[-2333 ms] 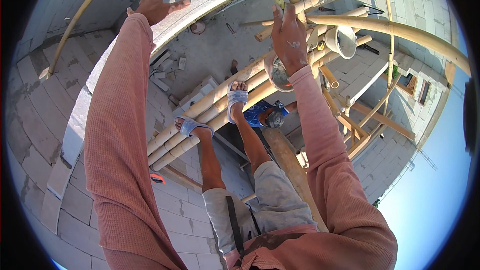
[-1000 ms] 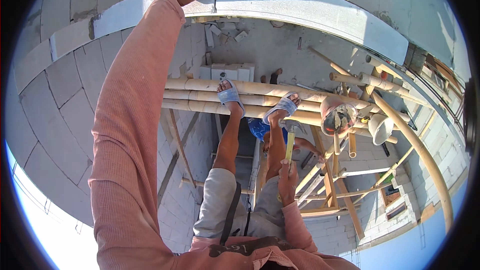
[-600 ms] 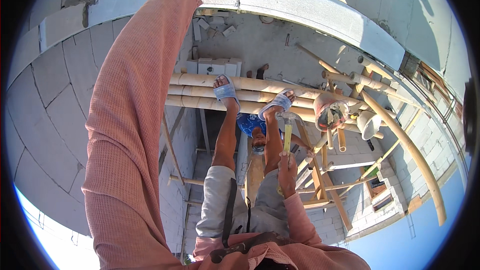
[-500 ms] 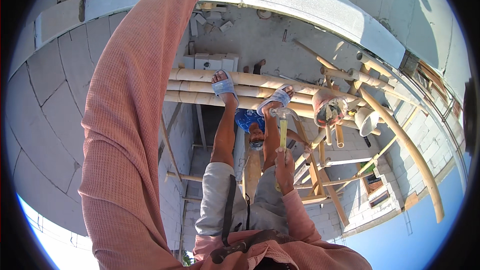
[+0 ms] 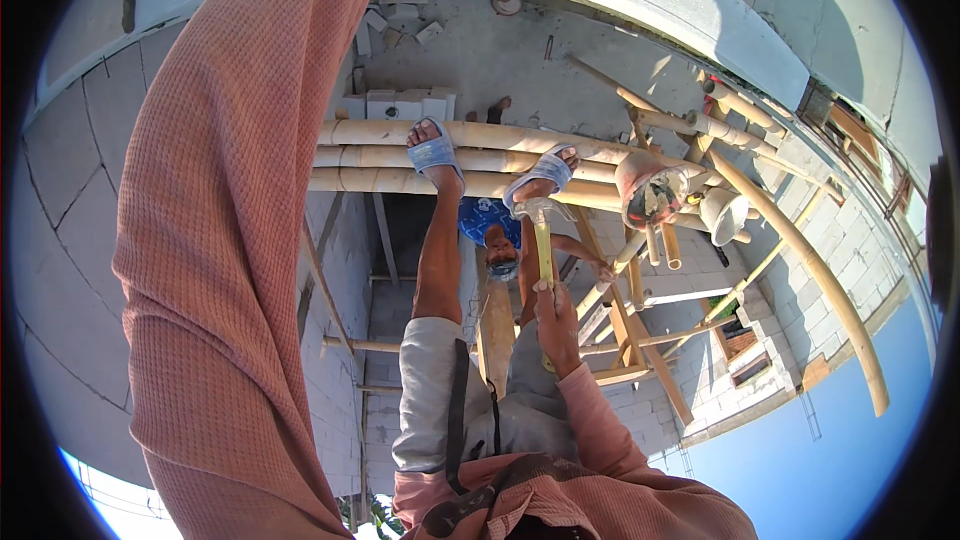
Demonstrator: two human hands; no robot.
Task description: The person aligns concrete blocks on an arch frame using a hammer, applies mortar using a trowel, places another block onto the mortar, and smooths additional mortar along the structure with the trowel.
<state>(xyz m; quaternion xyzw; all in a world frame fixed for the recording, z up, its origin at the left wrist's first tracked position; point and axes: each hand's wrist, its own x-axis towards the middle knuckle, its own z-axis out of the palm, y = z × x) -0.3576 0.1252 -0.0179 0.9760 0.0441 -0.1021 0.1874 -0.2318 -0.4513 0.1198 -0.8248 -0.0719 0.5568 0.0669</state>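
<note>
My right hand is closed around the yellow handle of a hammer, held in front of my right knee. The hammer's metal head points toward my right foot. My left arm, in a pink sleeve, stretches up along the grey block wall, and its hand is cut off by the upper edge. Both my feet, in blue sandals, rest on three bamboo poles lying side by side.
A person in a blue top stands below the poles, reaching toward the bamboo framework. Two buckets hang at the right among slanted bamboo poles. Loose blocks lie on the concrete floor far below.
My right hand has come down from overhead to knee height with the hammer. My left hand, seen earlier gripping the wall's top edge, has slid out of the picture's top.
</note>
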